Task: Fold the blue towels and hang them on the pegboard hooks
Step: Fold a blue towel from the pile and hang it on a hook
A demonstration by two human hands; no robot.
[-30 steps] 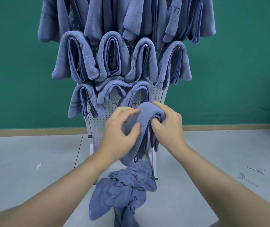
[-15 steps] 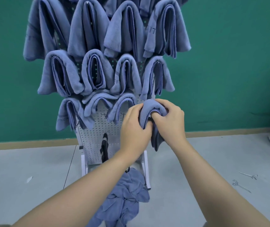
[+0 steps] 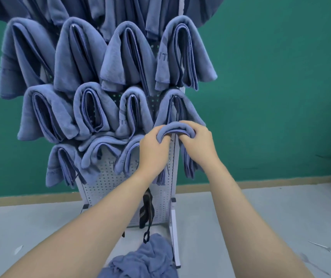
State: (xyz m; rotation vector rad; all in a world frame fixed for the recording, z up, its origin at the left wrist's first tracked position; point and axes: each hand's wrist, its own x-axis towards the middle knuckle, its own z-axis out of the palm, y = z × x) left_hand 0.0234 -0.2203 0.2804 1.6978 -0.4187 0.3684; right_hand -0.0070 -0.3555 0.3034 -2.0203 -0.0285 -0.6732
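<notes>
Blue towel (image 3: 173,127), both hands gripping, left hand (image 3: 154,149), right hand (image 3: 197,140)

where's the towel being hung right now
In the head view, the folded towel arches between the left hand and right hand at the pegboard's right edge, below the hung towels.

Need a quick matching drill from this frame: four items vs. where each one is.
Items:
1. folded towel
2. towel pile
3. black strap
4. pegboard

Places:
A. crumpled on the floor at the stand's foot
B. standing upright against the green wall
C. held arched between left hand and right hand
D. dangling low on the board's front

Pairs: 1-C, 2-A, 3-D, 4-B
</notes>
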